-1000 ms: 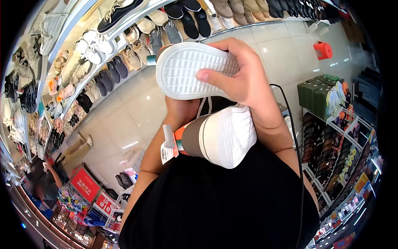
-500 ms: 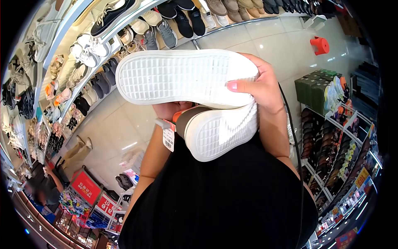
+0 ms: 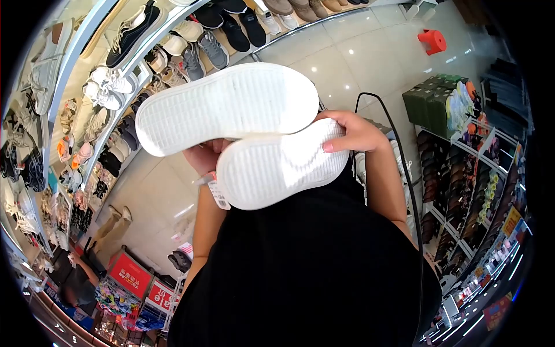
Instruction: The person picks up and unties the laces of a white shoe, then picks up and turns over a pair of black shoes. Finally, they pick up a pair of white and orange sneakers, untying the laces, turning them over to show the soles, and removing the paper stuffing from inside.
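Note:
Two shoes are held up with their white soles facing me. The upper shoe (image 3: 231, 101) lies sideways, its sole patterned with a shallow grid. Just below and overlapping its edge is the lower shoe (image 3: 277, 168), with a ribbed sole. My right hand (image 3: 361, 136) grips the right end of the lower shoe, thumb pressed on the sole. At the left, my left hand (image 3: 202, 157) is closed around the shoes from behind, most of its fingers hidden. A price tag (image 3: 219, 195) dangles beside the lower shoe near my left wrist.
Curved shelves of shoes (image 3: 214, 49) run along the left and top. A red stool (image 3: 432, 41) stands on the tiled floor. Green boxes (image 3: 430, 104) and a rack (image 3: 442, 191) are at right. A person (image 3: 81, 277) is by the red sale signs (image 3: 130, 274) at lower left.
My right hand has moved from the upper shoe to the lower one. The lower shoe has turned so its whole sole faces me, and the upper shoe has shifted left and tilted.

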A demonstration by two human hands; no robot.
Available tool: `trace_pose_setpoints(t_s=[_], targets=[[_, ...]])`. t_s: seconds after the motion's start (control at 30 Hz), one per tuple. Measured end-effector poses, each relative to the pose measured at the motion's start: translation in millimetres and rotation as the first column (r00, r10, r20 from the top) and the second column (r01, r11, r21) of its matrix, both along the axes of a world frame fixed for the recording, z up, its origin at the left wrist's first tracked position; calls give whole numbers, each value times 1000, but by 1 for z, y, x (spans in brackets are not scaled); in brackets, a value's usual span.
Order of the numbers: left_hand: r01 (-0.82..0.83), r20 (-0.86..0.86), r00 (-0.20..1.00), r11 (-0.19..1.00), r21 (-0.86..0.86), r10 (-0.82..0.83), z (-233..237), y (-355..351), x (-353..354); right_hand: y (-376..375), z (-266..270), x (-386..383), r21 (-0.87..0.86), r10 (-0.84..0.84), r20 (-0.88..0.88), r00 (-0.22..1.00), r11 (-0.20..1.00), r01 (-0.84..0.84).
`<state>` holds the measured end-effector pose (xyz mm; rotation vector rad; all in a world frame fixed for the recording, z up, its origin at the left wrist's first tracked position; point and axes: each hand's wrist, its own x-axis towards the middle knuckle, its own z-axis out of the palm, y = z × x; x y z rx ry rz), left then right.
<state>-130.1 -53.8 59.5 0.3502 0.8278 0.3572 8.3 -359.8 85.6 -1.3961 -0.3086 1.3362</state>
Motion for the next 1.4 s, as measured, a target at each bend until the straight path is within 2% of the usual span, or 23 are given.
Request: trace_pose_setpoints(t_s=[0.03, 0.1, 0.2, 0.27, 0.3, 0.33, 0.4, 0.47, 0.53, 0.6, 0.63, 0.67, 0.73, 0.8, 0.87, 0.93, 1.0, 1.07, 1.1, 1.17, 1.23, 1.33, 1.4], targets=[[-90, -39, 995, 995, 29, 91, 9, -7, 9, 1, 2, -5, -4, -32, 8, 999, 999, 32], [110, -93, 992, 950, 294, -86, 8, -11, 3, 4, 10, -8, -12, -96, 30, 995, 995, 96], [99, -127, 989, 978, 184, -76, -2, -9, 4, 15, 20, -12, -46, -117, 98, 988, 991, 122], [112, -122, 989, 975, 193, -89, -24, 5, -6, 25, 28, -20, -6, -167, 106, 980, 986, 168], [111, -89, 991, 985, 133, -100, -27, 10, -10, 29, 28, -24, 23, -172, 119, 978, 985, 170], [108, 17, 994, 992, -59, -107, -27, 15, -16, 34, 29, -28, 52, -178, 132, 975, 984, 172], [112, 134, 988, 951, -287, -76, -27, 22, -21, 43, 27, -38, 105, -245, 49, 968, 965, 239], [91, 159, 987, 926, -365, -34, -29, 29, -22, 47, 19, -44, 117, -247, 63, 967, 964, 238], [276, 208, 947, 953, -123, -247, -29, 40, -22, 52, 25, -51, 91, -208, 265, 942, 978, 190], [216, 187, 960, 976, -6, -211, -31, 47, -12, 64, 46, -56, 214, -228, 710, 667, 971, 105], [71, 161, 985, 997, -15, -68, -28, 45, 6, 69, 56, -57, 235, -221, 872, 438, 972, 22], [-74, 134, 988, 997, -19, 76, -24, 43, 22, 75, 66, -61, 271, -256, 930, 265, 962, -24], [-20, 348, 935, 988, -154, 73, -22, 49, 21, 76, 80, -68, 291, -329, 926, -186, 935, -203], [165, 553, 833, 956, -241, -5, -31, 60, 17, 73, 72, -83, 353, -430, 830, -356, 898, -261], [94, 345, 939, 961, -262, 3, -1, 51, 24, 78, 67, -82, 388, -438, 801, -409, 899, -202], [149, 351, 934, 967, -209, -68, 13, 41, 19, 69, 49, -77, 318, -339, 866, -367, 941, -118], [14, 195, 981, 992, -126, 11, 30, 27, 22, 76, 34, -77, 364, -350, 874, -339, 931, -23], [65, 333, 943, 967, -246, 22, 23, 22, 12, 77, 25, -75, 309, -302, 913, -275, 951, -16], [104, 468, 884, 974, -202, 2, 19, 18, 6, 80, 14, -75, 345, -330, 884, -330, 939, -15], [154, 659, 751, 983, -104, -48, 14, 10, -2, 81, 8, -67, 399, -393, 870, -297, 916, -40], [141, 642, 764, 988, -62, -69, 17, 7, -5, 80, -1, -65, 427, -408, 852, -329, 904, -17], [117, 541, 838, 992, -43, -75, 23, 7, -7, 81, 8, -70, 352, -339, 910, -240, 936, 10], [100, 481, 874, 994, -31, -73, 30, 9, -5, 81, 8, -66, 311, -311, 950, 8, 951, 8]])
